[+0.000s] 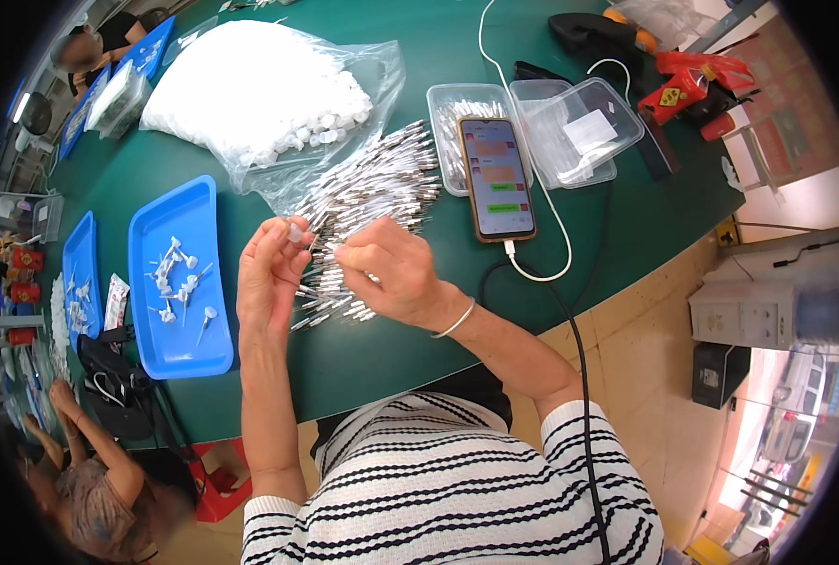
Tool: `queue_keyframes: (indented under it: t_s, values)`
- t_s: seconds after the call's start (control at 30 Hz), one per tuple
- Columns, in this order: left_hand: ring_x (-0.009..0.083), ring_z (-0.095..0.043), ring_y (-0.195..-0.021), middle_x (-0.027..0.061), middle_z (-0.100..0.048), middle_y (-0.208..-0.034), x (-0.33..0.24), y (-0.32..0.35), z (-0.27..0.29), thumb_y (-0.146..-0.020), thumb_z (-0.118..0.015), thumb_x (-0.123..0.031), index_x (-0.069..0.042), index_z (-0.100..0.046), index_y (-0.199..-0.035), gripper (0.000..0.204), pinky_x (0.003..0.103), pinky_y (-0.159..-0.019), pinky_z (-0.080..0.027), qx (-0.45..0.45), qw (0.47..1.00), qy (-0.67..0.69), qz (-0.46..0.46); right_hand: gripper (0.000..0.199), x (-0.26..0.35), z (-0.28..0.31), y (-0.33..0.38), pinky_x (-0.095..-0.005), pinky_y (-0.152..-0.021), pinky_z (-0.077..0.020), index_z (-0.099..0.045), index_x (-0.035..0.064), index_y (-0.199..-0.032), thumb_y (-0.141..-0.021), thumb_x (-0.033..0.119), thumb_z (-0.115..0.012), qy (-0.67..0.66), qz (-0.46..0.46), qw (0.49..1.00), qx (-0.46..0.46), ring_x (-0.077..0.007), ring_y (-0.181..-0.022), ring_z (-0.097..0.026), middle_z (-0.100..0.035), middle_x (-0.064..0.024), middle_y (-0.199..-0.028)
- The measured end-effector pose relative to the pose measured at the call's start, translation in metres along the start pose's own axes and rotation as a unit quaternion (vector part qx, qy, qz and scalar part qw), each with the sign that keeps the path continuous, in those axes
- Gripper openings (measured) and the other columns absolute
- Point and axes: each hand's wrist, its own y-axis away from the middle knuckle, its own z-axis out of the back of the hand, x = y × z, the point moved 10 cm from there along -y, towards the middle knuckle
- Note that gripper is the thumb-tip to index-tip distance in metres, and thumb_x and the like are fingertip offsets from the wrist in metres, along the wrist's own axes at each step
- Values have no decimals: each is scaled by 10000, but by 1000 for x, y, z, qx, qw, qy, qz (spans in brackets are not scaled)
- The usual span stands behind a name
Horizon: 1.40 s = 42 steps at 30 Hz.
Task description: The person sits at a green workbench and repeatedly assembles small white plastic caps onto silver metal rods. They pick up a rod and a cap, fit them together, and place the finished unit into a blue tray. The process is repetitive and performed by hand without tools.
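White translucent cap (295, 233) pinched in the left hand (271, 273), inside the table's (391, 356) near edge; right hand (391, 268) curls closed just beside, its hold hidden. Light, steady pressure should serve best.

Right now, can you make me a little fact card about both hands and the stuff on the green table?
Left hand: pinching a small whitish piece
Right hand: curled close by; grip unclear
Behind hands: pile of thin sticks
Left: blue tray, white-headed pieces inside
Far side: clear bag, many white bits
Right: phone, white cable plugged in
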Motion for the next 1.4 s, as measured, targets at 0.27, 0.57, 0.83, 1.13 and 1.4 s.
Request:
queue_keyframes:
  t_s: [0.27,0.57,0.83,1.13,1.4]
  values:
    - [128,-637,-851,90,-642,-991,21,12,-29,-937,-571,-146,-2,-619,-958,153,247,-684,-575,57,997,-45,4,207,-13,5,1,-323,-588,-485,-581,40,-847,-689,-62,-667,-25,-57,998,-19,-229,-711,-574,-597,-68,-800]
    - [120,-633,-835,94,-645,-970,19,14,-27,-918,-582,-89,-13,-613,-914,83,249,-675,-575,39,997,-67,-8,198,-11,-1,2,-324,-591,-486,-579,37,-857,-698,-43,-666,0,-40,999,10,-238,-703,-561,-570,-70,-782]
    - [120,-633,-832,105,-637,-977,22,9,-24,-909,-583,-76,-17,-605,-899,63,248,-683,-585,46,998,-45,23,218,-9,-1,0,-325,-592,-487,-579,33,-883,-696,-37,-668,14,-20,1000,13,-237,-703,-560,-573,-67,-788]
    - [163,-631,-882,97,-636,-973,15,18,-27,-888,-606,-100,-11,-612,-929,98,319,-753,-558,66,997,-17,42,358,4,-13,-4,-315,-593,-479,-624,46,-987,-668,-87,-716,20,-10,998,55,-237,-711,-600,-633,-92,-847]
    - [99,-628,-837,38,-656,-889,29,15,-28,-879,-655,-162,-40,-642,-940,137,261,-700,-554,133,989,36,52,272,11,-20,-1,-328,-674,-491,-613,6,-985,-754,-123,-676,44,-37,997,57,-258,-768,-613,-639,-129,-879]
